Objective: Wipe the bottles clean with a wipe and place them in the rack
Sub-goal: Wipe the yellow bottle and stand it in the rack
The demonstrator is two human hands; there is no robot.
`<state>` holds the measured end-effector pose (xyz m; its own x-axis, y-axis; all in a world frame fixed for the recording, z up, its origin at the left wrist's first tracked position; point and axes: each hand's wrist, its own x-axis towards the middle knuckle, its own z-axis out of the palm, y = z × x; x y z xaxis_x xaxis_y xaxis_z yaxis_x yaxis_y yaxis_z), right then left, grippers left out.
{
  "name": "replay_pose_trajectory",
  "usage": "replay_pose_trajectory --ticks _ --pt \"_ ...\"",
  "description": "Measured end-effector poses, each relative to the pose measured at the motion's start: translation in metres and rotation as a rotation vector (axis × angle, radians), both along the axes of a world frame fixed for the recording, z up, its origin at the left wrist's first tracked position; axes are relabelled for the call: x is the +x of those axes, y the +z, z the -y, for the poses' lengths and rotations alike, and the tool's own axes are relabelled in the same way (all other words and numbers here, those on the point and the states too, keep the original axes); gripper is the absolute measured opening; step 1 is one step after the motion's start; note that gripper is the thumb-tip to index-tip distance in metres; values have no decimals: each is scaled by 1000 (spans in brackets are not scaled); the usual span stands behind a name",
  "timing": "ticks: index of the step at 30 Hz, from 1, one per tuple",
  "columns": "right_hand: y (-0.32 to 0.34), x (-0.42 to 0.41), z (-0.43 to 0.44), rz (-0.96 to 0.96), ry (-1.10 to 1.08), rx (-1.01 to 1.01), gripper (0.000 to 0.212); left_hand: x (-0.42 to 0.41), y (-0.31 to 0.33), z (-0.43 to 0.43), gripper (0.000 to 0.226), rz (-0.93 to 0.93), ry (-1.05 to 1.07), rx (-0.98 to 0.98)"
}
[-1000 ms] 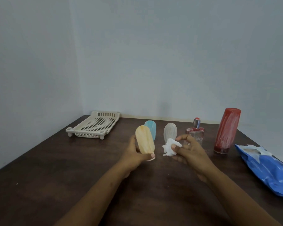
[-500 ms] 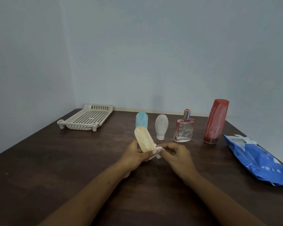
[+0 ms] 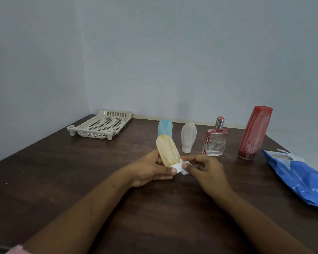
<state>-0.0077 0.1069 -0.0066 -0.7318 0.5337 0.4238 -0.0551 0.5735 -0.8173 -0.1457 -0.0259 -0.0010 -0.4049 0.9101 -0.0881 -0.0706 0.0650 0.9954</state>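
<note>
Yellow bottle [image 3: 167, 153] above mid-table; rack [image 3: 101, 125] at far-left corner

Yellow bottle [image 3: 167, 153], blue bottle [image 3: 165, 127], whitish bottle [image 3: 188, 133] and red bottle [image 3: 255, 132] bore pale streaks; rack [image 3: 103, 125] was cream, wipe [image 3: 179, 166] white.

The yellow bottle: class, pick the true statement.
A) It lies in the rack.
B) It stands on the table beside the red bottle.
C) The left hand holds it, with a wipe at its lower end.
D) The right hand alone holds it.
C: the left hand grips the yellow bottle, and the right hand pinches the wipe against its lower end; the rack holds no bottle.
</note>
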Motion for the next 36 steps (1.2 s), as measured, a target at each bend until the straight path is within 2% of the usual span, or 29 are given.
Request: replay_pose_trajectory --ticks 6,11,21,26,30,33,36 --pt "5 0 2 -21 -88 66 13 3 -1 -2 54 -20 8 7" --pt "5 3 8 -26 -91 220 13 6 0 -3 53 -67 2 17" --pt "5 4 4 6 -117 251 14 12 -1 -3 59 -176 30 26" --pt "8 3 8 -4 -148 240 14 14 -2 -5 66 -306 63 5" --pt "7 7 12 -4 -132 295 15 14 -3 -6 66 -292 50 21" --pt "9 4 11 -14 -164 238 14 16 0 -6 60 -299 22 31" --pt "8 4 15 -20 -151 321 16 15 1 -5 49 -284 3 53"
